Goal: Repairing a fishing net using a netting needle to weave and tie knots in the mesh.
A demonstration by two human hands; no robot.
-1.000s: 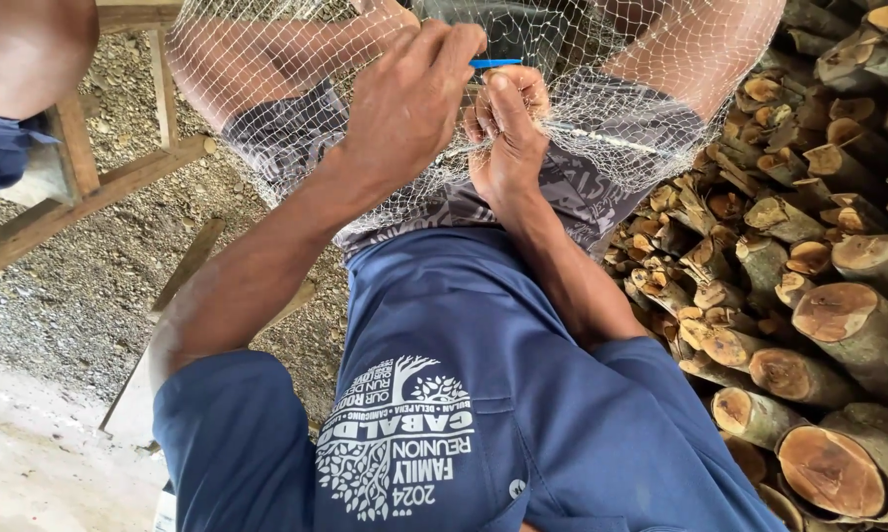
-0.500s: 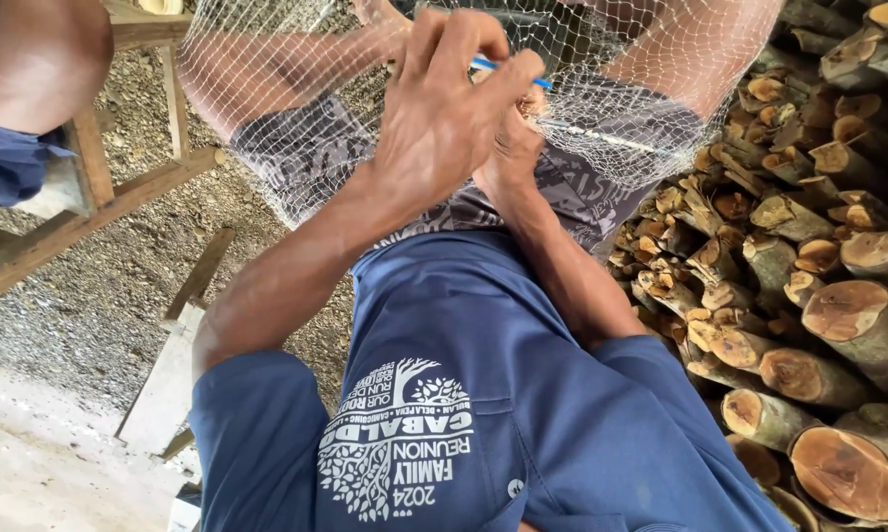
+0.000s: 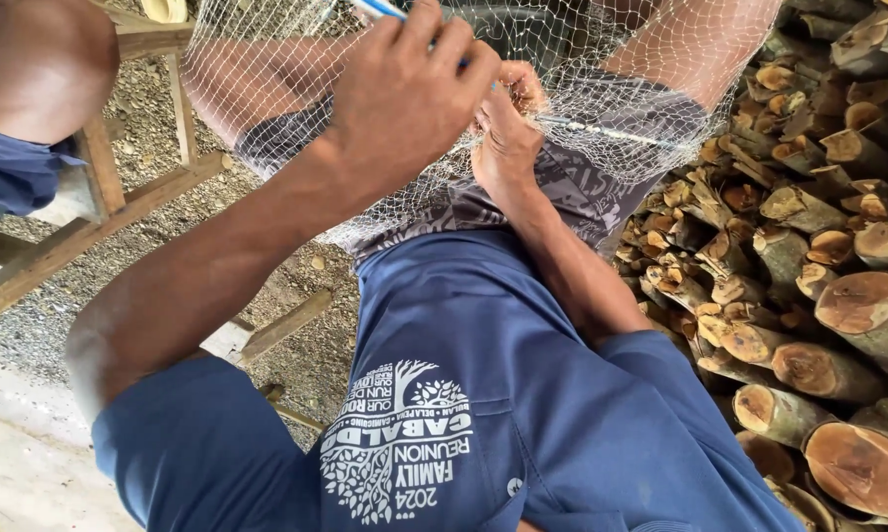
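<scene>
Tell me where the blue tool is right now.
In the head view, top centre: the blue tool pokes out above the left hand, against the white net, just left of the right hand.

- The net [image 3: 601, 108] lies spread over the person's lap, under both hands.
- The left hand [image 3: 404, 99] sits left of the right hand [image 3: 503, 138], touching it.
- A thin tool [image 3: 380, 10], perhaps a netting needle, pokes out above the left hand.
- Stacked logs [image 3: 808, 276] lie to the right.
- A wooden frame [image 3: 119, 197] stands on gravel [image 3: 296, 286] to the left.
</scene>
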